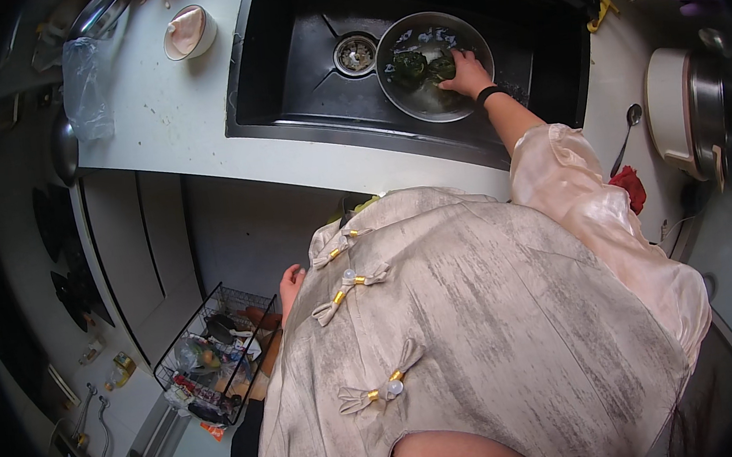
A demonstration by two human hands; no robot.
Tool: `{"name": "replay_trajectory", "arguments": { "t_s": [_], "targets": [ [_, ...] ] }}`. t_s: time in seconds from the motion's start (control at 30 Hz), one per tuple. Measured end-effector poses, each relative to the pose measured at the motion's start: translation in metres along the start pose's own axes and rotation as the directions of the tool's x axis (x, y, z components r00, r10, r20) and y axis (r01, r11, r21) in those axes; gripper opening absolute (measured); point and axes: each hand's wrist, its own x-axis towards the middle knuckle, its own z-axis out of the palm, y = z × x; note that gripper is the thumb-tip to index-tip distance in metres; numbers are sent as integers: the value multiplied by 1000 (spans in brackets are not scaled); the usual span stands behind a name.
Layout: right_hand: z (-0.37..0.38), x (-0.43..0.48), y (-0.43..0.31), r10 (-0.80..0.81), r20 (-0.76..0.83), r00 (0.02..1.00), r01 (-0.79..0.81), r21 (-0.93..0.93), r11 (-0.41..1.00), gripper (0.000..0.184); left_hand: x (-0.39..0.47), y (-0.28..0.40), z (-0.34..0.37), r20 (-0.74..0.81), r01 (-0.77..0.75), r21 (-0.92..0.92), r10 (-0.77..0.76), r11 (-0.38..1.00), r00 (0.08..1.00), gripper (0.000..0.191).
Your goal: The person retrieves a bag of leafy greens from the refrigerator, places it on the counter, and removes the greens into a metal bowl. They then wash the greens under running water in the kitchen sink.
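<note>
A round metal basin point(399, 105) of water stands in the right part of a black sink point(307, 95). Two dark green clumps, which look like leafy vegetables, lie in it. My right hand point(467, 75) reaches in from the right, thumb and fingers around the right-hand clump point(440, 68). The left-hand clump point(410, 67) sits beside it, apart from my fingers. A dark band circles my right wrist. Low at my left side, my left hand point(291, 284) shows only in part past my top; whether it holds anything is hidden.
Left of the sink, a white bowl point(210, 40) with something pale pink in it and a clear plastic bag point(87, 90) rest on the counter. To the right are a spoon point(628, 137), a red cloth point(630, 188) and a pale cooker point(668, 110). A wire basket point(163, 373) stands lower left.
</note>
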Motion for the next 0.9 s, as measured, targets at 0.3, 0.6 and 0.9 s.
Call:
{"name": "replay_trajectory", "arguments": {
  "t_s": [0.3, 0.6, 0.9],
  "targets": [
    [-3, -1, -8, -2, 111, 994, -3, 42, 999, 83, -5, 17, 4, 2, 10, 32, -10, 999, 1000, 35],
    [-16, -5, -19, -16, 96, 995, 17, -13, 1000, 83, -2, 5, 9, -11, 8, -4, -8, 1000, 1000, 35],
    [-5, 4, -47, -399, -72, 914, 404, 86, 911, 51, 2, -5, 7, -11, -18, -14, 18, 1000, 1000, 35]
  ]
}}
